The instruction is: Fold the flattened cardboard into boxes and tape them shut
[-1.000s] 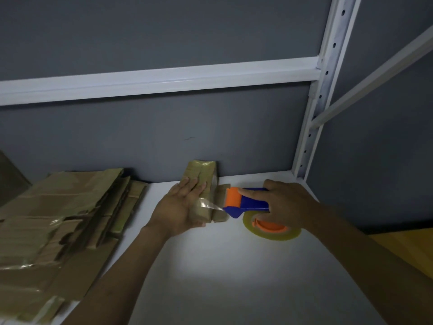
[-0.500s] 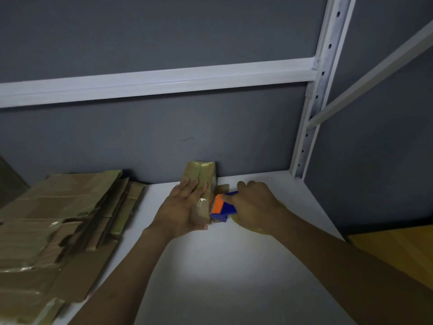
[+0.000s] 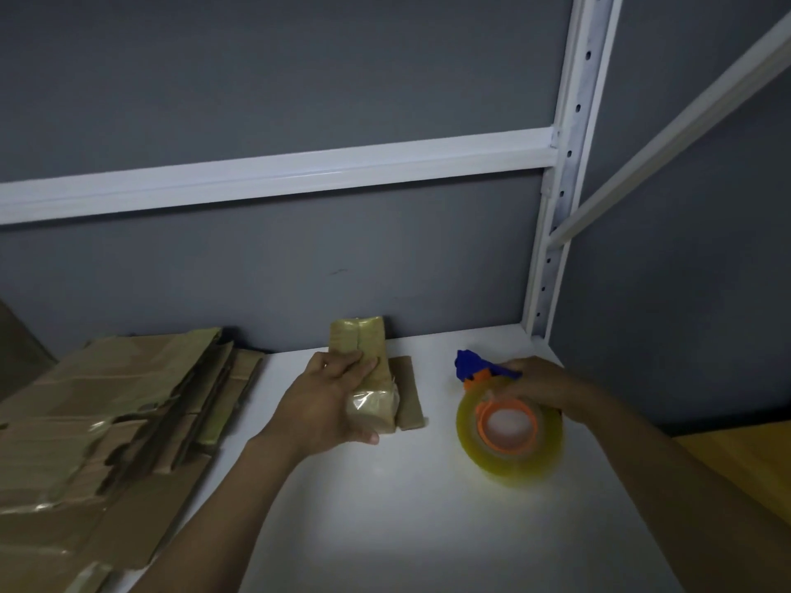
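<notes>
**Operator:** Status of the task?

**Technician:** One small box [image 3: 357, 336] lies folded on the table [image 3: 385, 507], close to the grey back wall. Clear tape [image 3: 372, 406] covers its near end. The top seam looks closed, but whether it is fully taped cannot be told. The left hand [image 3: 329, 400] rests flat on the box, fingers straight, pressing it down. The right hand [image 3: 543, 383] grips the tape dispenser [image 3: 509, 421], which is held well apart from the box on its right. No tape runs between them.

**Operator:** Remaining work?

**Technician:** Most of it, in my judgement. A pile of flattened cardboard [image 3: 107, 421] sits at the left of the table, unfolded.

**Operator:** Obstructions?

**Technician:** A cardboard strip [image 3: 408, 391] lies just beside the box on its right. Whether it is a loose flap of the box or a separate piece cannot be told. The white rack upright [image 3: 565, 164] stands at the far right corner. A wooden surface [image 3: 749, 464] lies beyond the right edge. The area between the hands holds nothing else.
</notes>
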